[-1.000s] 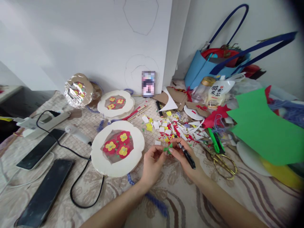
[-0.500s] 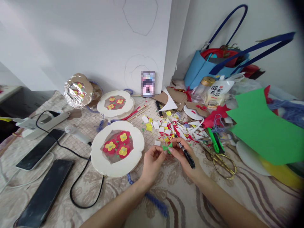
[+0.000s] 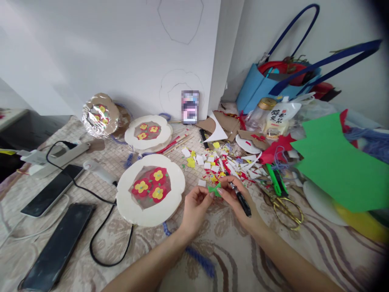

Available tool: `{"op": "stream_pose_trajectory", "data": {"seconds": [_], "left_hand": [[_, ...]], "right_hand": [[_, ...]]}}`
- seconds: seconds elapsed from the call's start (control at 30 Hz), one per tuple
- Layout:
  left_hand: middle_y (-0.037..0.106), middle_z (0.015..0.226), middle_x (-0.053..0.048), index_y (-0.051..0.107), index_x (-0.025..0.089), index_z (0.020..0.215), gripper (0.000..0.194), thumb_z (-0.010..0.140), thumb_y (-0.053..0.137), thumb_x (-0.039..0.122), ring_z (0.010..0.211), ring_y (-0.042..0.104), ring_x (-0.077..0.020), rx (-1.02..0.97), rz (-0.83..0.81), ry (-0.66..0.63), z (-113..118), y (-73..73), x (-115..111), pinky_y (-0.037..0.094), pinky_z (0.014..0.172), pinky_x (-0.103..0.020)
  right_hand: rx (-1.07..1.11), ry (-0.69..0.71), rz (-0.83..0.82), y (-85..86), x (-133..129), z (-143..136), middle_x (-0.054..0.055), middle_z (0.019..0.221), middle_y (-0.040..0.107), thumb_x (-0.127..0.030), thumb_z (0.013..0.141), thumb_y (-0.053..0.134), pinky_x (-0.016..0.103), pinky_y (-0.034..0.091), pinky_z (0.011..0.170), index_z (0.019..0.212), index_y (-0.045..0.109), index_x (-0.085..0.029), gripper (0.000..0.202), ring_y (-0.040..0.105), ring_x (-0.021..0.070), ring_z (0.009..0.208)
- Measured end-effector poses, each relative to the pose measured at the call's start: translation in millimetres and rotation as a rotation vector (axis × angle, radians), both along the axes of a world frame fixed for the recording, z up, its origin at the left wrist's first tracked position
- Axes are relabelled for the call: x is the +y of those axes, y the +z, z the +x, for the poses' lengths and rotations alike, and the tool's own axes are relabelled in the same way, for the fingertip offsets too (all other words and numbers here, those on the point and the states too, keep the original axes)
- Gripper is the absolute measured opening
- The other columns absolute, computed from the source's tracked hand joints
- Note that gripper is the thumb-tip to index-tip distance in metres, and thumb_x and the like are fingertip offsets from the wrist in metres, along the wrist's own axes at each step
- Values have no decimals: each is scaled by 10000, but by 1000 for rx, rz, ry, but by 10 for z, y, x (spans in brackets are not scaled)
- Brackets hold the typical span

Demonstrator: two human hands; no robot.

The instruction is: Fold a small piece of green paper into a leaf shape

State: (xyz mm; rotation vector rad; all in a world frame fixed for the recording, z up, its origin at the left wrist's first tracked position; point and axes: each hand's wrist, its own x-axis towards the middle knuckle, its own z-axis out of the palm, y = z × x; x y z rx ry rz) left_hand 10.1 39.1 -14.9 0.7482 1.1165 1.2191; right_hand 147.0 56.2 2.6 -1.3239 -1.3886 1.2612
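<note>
A small piece of green paper (image 3: 214, 190) is pinched between the fingertips of my left hand (image 3: 196, 207) and my right hand (image 3: 238, 200). A black marker (image 3: 242, 202) also rests in my right hand, lying slantwise across the fingers with one end towards the paper scraps. To the left of my left hand lies a white scalloped disc (image 3: 121, 190) with red and yellow paper flowers in its middle. Paper scraps (image 3: 212, 162) in white, yellow and red are strewn just beyond my fingertips.
Gold-handled scissors (image 3: 288, 213) and a green utility knife (image 3: 275, 182) lie right of my hands. Further right is a large green paper sheet (image 3: 340, 162). A blue bag (image 3: 247, 89) stands behind. Two dark phones (image 3: 57, 247), a glue gun (image 3: 99, 172) and cables occupy the left.
The green paper has turned slightly between my fingertips and its shape looks different. Both hands stay in nearly the same place, and the view has shifted very little.
</note>
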Motion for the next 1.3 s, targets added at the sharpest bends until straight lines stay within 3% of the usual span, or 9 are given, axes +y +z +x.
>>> {"op": "stream_pose_trajectory", "data": {"seconds": [1.3], "left_hand": [[572,634,26,564,137,733,179,713,695,257,605,503,-85,-48,-3,19,8,5,4,398,612,-205]], "right_hand": [[24,37,29,-97,-14,25,-9,806,561,-307,829,574,226,452,611,963,504,-249,162,551,141,717]]}}
